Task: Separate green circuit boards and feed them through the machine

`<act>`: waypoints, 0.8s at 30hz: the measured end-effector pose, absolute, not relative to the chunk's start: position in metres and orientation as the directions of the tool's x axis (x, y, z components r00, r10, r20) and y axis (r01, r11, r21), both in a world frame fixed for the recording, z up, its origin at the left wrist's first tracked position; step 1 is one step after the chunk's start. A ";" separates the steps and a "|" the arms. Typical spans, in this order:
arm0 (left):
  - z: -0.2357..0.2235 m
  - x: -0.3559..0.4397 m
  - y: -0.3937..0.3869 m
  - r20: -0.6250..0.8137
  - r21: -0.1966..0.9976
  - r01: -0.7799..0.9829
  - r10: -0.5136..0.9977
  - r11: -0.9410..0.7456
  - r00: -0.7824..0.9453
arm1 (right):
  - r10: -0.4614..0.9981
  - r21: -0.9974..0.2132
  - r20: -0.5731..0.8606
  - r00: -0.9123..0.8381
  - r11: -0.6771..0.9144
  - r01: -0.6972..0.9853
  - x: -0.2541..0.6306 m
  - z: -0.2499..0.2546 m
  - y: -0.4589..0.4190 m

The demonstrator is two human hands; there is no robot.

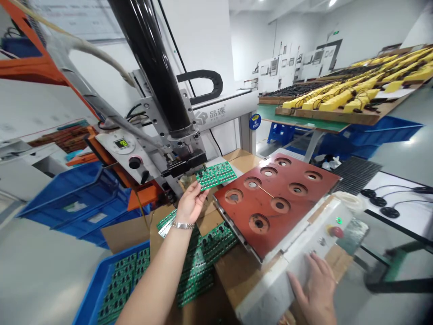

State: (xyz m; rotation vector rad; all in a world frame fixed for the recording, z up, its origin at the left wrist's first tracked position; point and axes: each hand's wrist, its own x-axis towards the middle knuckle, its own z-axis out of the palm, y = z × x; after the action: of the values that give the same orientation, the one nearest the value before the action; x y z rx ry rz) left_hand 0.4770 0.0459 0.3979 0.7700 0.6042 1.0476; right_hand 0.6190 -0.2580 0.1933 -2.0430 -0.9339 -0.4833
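Between its thumb and fingers, my left hand [192, 201] grips the near-left corner of a green circuit board panel [218, 175]. The panel is held up beneath the machine's black head [184, 164], left of a red fixture plate [270, 198] with several round recesses. My right hand [314, 286] rests on the grey control box [270, 282] at the fixture's front, thumb and fingers apart, holding nothing. Its fingertips lie close to a small push button [313, 253]. Below my left forearm, several more green panels [218, 243] lie stacked on cardboard.
A blue bin [91, 289] holding green panels stands lower left, with stacked blue crates [72, 198] behind it. A red stop knob [336, 232] sticks up from the control box. Black cabled parts [389, 211] lie on a right-hand table; yellow units [338, 99] fill the bench behind.
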 end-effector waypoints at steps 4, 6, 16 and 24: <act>0.398 0.476 0.046 -0.082 0.796 -0.534 0.924 0.286 0.372 | 0.445 -0.526 0.614 0.652 -0.385 0.758 0.618 0.192 -0.259; 0.398 0.476 0.048 -0.081 0.794 -0.540 0.928 0.280 0.363 | 0.442 -0.527 0.615 0.653 -0.385 0.758 0.618 0.193 -0.259; 0.401 0.482 0.050 -0.076 0.789 -0.544 0.924 0.286 0.375 | 0.436 -0.525 0.622 0.651 -0.385 0.759 0.618 0.193 -0.258; 0.400 0.481 0.051 -0.086 0.787 -0.546 0.927 0.288 0.365 | 0.423 -0.535 0.625 0.656 -0.380 0.755 0.616 0.196 -0.257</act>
State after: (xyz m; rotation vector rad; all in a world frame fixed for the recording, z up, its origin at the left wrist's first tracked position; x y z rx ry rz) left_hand 0.4806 0.0510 0.3996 0.7448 0.6093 1.0693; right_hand 0.6157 -0.2570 0.1960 -2.0217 -0.9147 -0.4938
